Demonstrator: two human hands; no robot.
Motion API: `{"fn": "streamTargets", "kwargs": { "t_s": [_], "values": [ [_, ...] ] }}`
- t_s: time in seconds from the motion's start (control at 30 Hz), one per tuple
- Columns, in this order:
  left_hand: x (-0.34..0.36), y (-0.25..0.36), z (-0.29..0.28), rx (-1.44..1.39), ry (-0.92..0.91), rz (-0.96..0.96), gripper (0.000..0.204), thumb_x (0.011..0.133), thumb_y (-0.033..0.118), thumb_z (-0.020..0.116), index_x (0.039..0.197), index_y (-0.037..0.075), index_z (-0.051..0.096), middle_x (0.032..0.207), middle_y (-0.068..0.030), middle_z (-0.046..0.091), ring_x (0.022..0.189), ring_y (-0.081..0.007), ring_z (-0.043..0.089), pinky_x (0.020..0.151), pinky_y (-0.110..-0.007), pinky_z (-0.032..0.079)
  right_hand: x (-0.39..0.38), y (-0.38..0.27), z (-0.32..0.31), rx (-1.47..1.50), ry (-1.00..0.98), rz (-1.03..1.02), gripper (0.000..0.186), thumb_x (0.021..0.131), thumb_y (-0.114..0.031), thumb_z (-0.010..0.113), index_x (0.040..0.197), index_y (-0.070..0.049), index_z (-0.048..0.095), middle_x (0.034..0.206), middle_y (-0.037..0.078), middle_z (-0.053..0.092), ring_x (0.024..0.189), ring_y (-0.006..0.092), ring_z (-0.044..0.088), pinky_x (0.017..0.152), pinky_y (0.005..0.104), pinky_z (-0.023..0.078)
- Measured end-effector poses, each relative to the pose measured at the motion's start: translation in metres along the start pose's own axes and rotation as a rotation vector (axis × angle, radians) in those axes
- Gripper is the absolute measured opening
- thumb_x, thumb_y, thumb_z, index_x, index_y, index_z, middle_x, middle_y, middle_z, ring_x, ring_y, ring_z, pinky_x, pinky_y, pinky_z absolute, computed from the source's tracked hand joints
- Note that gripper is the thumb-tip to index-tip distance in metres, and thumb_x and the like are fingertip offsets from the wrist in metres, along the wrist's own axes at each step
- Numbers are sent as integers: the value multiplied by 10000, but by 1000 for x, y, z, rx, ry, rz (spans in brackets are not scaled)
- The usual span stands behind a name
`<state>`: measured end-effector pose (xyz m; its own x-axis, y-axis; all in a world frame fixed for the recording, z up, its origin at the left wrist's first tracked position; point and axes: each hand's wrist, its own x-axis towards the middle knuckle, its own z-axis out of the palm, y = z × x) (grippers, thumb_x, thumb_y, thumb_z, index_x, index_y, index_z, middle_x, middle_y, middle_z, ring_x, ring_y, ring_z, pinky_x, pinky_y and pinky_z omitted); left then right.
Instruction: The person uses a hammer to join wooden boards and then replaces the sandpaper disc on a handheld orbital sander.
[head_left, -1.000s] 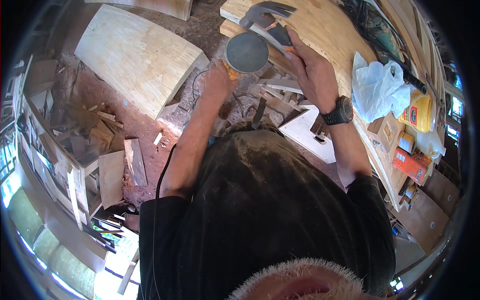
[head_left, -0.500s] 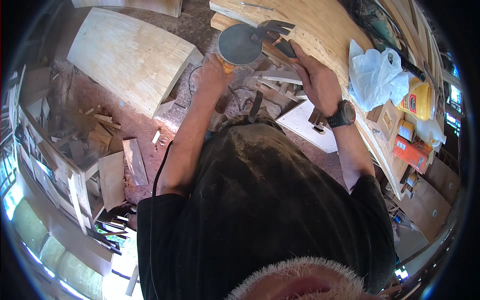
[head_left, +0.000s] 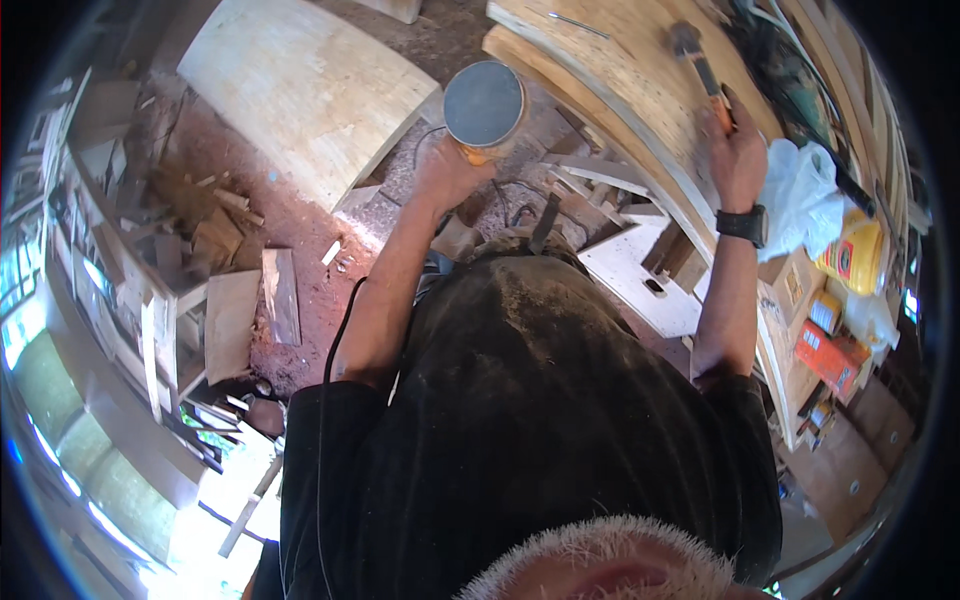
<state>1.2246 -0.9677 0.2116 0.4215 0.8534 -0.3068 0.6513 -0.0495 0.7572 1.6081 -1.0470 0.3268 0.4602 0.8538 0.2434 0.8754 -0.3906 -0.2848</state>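
My left hand [head_left: 450, 176] is closed round the orange body of a power sander [head_left: 484, 104], its round grey disc turned up toward me. A black cord runs along my left arm. In my right hand [head_left: 738, 160] I grip a claw hammer [head_left: 704, 76] by its orange and black handle. The hammer's head points away from me, over the wooden workbench [head_left: 650, 90]. Sander and hammer are well apart. A thin metal rod [head_left: 578, 24] lies on the far part of the bench.
A large pale wooden panel [head_left: 310, 95] stands at the left. Wood scraps [head_left: 215, 240] litter the floor beside a rack. To the right are a white plastic bag [head_left: 800, 195], a yellow jug [head_left: 853, 252] and an orange box [head_left: 828, 357]. A white board [head_left: 640, 270] lies below the bench.
My right hand has carried the hammer away from the sander disc, to the right and over the bench. My left hand still holds the sander. The whole view has shifted somewhat.
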Motion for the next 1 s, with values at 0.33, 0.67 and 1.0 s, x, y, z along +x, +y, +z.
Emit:
{"fn": "streamTargets", "kwargs": {
  "t_s": [0.33,0.67,1.0],
  "values": [
    [-32,15,-20,-306,45,116,648,716,304,861,1277,60,647,1251,-127,687,1159,-233,642,1002,-372,497,12,-27,6,-104,237,-369,401,964,-274,646,1282,-29,656,1120,212,711,1012,388,683,876,432,531],
    [-40,55,-38,-1003,111,236,497,826,219,797,1244,12,623,1078,-70,704,1010,-187,671,919,-356,551,-106,-164,67,1054,-844,-301,428,893,-231,760,1207,17,608,1090,93,696,1001,172,651,904,306,501],
    [-27,59,-60,-1063,23,246,484,1018,417,566,1247,-10,576,1059,-109,697,975,-236,695,914,-370,567,-91,-189,77,1394,-1229,16,296,860,-181,768,1077,-28,636,896,19,678,778,94,638,706,262,519]
  ]
}}
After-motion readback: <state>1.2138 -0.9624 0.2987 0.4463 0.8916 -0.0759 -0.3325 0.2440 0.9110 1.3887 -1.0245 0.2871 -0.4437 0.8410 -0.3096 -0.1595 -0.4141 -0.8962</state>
